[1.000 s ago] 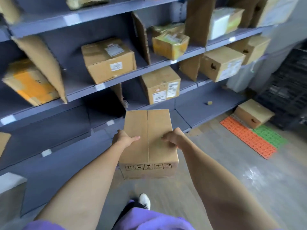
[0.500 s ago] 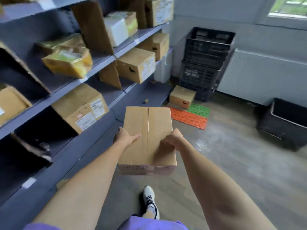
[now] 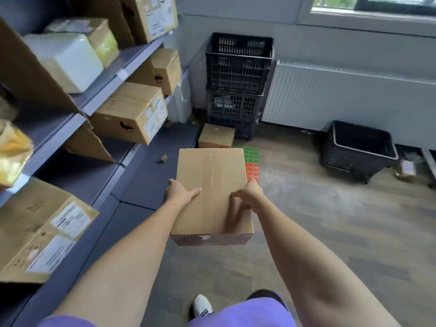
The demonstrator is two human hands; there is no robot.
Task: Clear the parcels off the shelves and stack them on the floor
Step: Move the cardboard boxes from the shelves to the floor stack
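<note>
You have the cardboard box (image 3: 212, 192) in the air in front of you, off the shelves and above the floor. Your left hand (image 3: 180, 193) clasps its left edge, thumb lying flat on the lid; your right hand (image 3: 250, 193) clasps the right edge with fingers curled over the top. It looks stiff and taped along the centre seam, and probably fairly light, since you carry it at arm's length. The smooth card could slip, so keep your fingers under the bottom edges.

Below the box is bare wood-look floor (image 3: 330, 220). Just beyond the box lies an orange and green mat (image 3: 252, 161), and beyond that a small parcel (image 3: 217, 135) already on the floor. Left of the box, the grey shelves (image 3: 113, 81) hold more parcels. Far beyond it stand stacked black crates (image 3: 238, 74) against a radiator (image 3: 349, 95).
</note>
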